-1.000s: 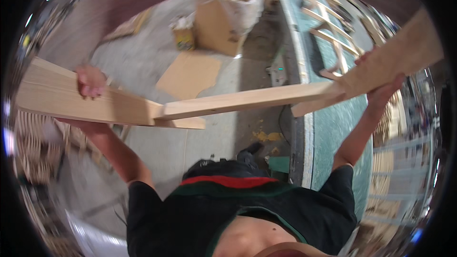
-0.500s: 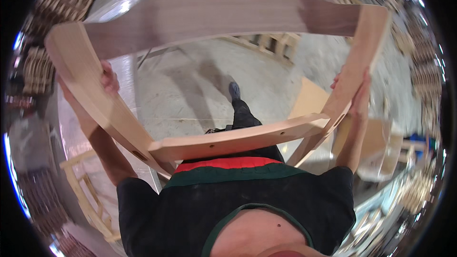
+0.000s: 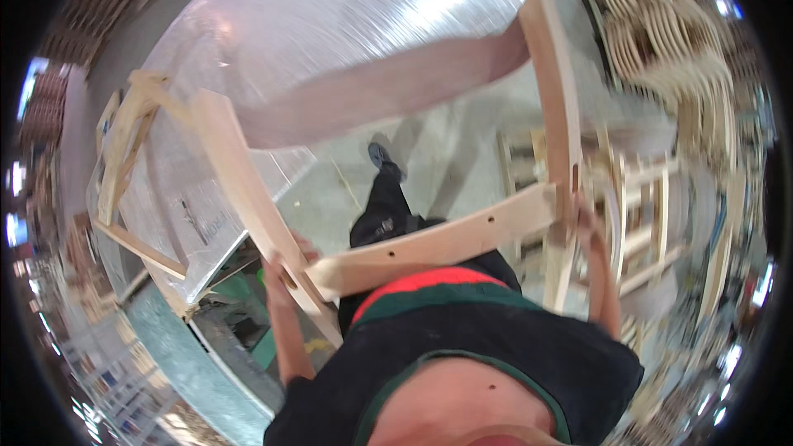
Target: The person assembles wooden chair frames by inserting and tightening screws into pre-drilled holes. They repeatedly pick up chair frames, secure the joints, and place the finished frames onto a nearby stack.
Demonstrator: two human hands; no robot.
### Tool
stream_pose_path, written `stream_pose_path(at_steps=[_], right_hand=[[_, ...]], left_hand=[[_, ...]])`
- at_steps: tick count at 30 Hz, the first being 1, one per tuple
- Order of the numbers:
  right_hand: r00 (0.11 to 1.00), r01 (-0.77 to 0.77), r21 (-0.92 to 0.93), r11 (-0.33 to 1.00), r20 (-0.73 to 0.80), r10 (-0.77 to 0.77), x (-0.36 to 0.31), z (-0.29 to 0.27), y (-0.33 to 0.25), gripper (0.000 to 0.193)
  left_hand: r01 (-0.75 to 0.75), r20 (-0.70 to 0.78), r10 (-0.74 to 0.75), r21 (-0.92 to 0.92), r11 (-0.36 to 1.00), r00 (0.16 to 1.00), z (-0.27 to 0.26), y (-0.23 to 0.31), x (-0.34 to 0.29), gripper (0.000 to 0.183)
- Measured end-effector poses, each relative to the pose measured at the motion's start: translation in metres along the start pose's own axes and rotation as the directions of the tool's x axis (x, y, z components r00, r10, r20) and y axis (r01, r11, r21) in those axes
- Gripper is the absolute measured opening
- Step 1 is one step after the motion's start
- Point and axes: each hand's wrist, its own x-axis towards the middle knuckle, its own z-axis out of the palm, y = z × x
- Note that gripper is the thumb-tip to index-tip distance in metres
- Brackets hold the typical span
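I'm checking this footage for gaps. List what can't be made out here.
Head view:
- Right hand: most fingertips, behind the pale, curved wooden right post.
- Left hand: middle of the grip, behind the pale, long wooden left post.
- Broad, brownish, curved wooden board: surface grain, blurred.
- Brown slatted stack, upper left: details too small.

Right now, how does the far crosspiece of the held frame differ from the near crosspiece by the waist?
The far crosspiece looks darker and brownish, while the near crosspiece is pale. The far crosspiece appears broader, the near crosspiece narrower. The near crosspiece shows two dark holes; on the blurred far crosspiece none can be seen. Both span between the left side piece and right side piece.
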Motion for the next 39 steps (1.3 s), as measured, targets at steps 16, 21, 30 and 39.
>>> stream_pose_path(at_steps=[16,21,30,39], right_hand=[[0.889,0.081,-0.375,0.924,0.446,0.103,0.588,0.262,-0.226,0.049],[0.947,0.136,-0.545,0.827,0.317,0.054,0.623,0.248,-0.102,0.024],[0.985,-0.156,-0.573,0.804,-0.033,0.167,0.602,0.218,-0.091,0.023],[0.916,0.331,-0.813,0.479,0.155,-0.369,0.588,0.256,-0.113,0.042]], left_hand=[[-0.144,-0.466,0.135,0.016,0.99,0.875,-0.04,0.175,0.393,0.041],[0.173,-0.695,0.033,0.224,0.959,0.718,-0.074,0.02,0.372,0.037],[-0.334,-0.758,0.651,0.605,0.723,0.036,-0.204,0.095,0.352,0.037],[-0.978,-0.555,0.809,-0.177,0.111,0.192,-0.433,0.306,0.375,0.067]])
